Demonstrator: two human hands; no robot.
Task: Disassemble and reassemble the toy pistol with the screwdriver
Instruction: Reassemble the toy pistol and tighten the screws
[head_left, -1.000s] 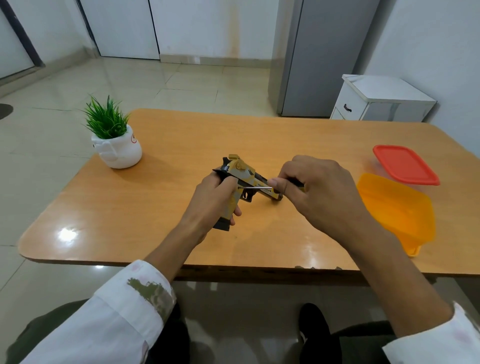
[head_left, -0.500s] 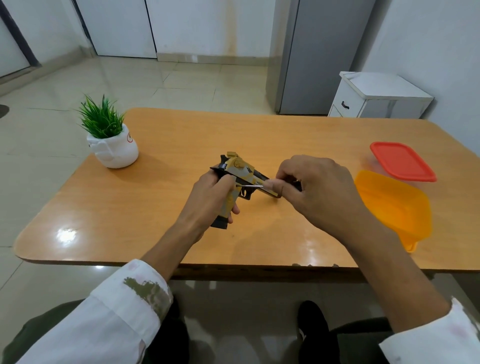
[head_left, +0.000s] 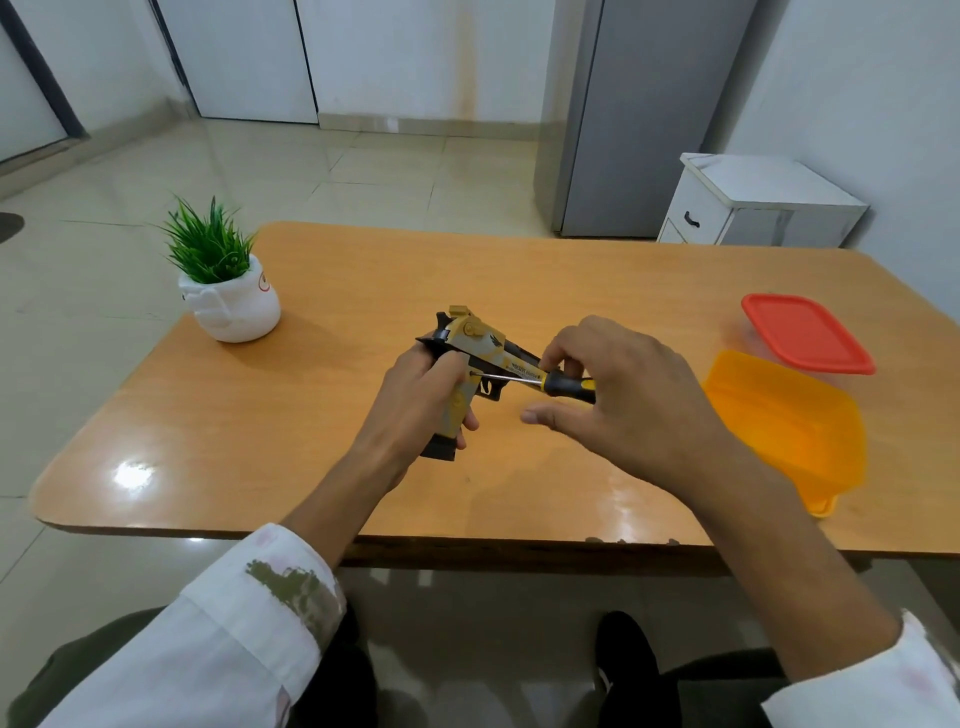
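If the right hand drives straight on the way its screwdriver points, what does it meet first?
The toy pistol: the screwdriver tip in the right hand seems to touch its side, just above the grip. The left hand, wrapped round that grip, lies right behind; depth is unclear.

Bright, even indoor light. A white glare spot sits on the glossy worktop (head_left: 134, 474) near its left corner. Wide-angle bending curves the edges; focus is sharp.

left sleeve (head_left: 244, 639) white, olive stain | right sleeve (head_left: 862, 691) white
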